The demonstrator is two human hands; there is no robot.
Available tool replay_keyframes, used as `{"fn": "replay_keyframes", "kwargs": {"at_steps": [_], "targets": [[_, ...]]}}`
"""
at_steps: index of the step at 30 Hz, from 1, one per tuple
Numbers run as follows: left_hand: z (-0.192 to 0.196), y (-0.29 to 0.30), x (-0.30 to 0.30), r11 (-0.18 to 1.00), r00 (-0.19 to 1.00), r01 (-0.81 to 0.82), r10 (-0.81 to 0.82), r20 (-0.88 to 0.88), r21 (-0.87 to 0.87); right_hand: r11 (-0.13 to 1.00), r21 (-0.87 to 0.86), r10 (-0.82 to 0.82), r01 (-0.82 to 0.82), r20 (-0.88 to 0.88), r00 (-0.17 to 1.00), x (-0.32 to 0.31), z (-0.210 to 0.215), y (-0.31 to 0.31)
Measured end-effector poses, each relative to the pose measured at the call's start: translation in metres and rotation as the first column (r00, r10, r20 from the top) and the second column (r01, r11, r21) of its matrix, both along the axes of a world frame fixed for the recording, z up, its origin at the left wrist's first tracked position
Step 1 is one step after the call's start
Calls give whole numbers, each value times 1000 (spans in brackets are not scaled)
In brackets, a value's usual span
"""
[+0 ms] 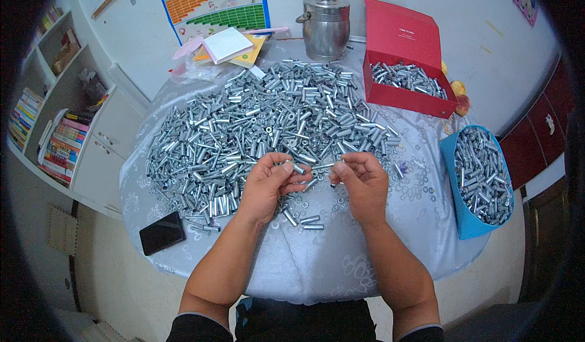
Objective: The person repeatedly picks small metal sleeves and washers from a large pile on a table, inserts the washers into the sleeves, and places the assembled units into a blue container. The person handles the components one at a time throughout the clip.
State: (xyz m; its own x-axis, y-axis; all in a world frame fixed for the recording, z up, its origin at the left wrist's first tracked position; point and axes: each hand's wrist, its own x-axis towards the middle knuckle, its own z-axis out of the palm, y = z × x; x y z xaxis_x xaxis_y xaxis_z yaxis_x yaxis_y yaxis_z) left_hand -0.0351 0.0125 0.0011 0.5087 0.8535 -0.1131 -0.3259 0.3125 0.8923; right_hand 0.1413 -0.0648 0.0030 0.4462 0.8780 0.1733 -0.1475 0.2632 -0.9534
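My left hand is closed, pinching a short shiny metal sleeve between thumb and fingers. Facing it, my right hand grips a thin metal bolt that points left toward the sleeve. A narrow gap seems to lie between the two pieces, though the fingers partly cover both. Both hands are over the near edge of a wide heap of metal sleeves, bolts and washers. Below them, between my forearms, a few loose sleeves and small washers lie on the cloth.
A red box with its lid raised holds metal parts at the back right. To the right stands a blue bin full of sleeves. A metal pot, notebooks and a black phone also rest on the silvery tablecloth.
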Motion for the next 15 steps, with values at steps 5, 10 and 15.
{"fn": "replay_keyframes", "kwargs": {"at_steps": [5,10,15], "targets": [[-1,0,0,1000,1000,-3,3,15,-2,1000,-18,16,-16,14,1000,0,1,0],[-2,0,0,1000,999,6,-6,40,0,1000,1,23,-23,-13,1000,-1,-2,1],[-5,0,0,1000,999,11,-11,47,10,1000,-2,24,-24,-26,999,-1,-2,1]]}}
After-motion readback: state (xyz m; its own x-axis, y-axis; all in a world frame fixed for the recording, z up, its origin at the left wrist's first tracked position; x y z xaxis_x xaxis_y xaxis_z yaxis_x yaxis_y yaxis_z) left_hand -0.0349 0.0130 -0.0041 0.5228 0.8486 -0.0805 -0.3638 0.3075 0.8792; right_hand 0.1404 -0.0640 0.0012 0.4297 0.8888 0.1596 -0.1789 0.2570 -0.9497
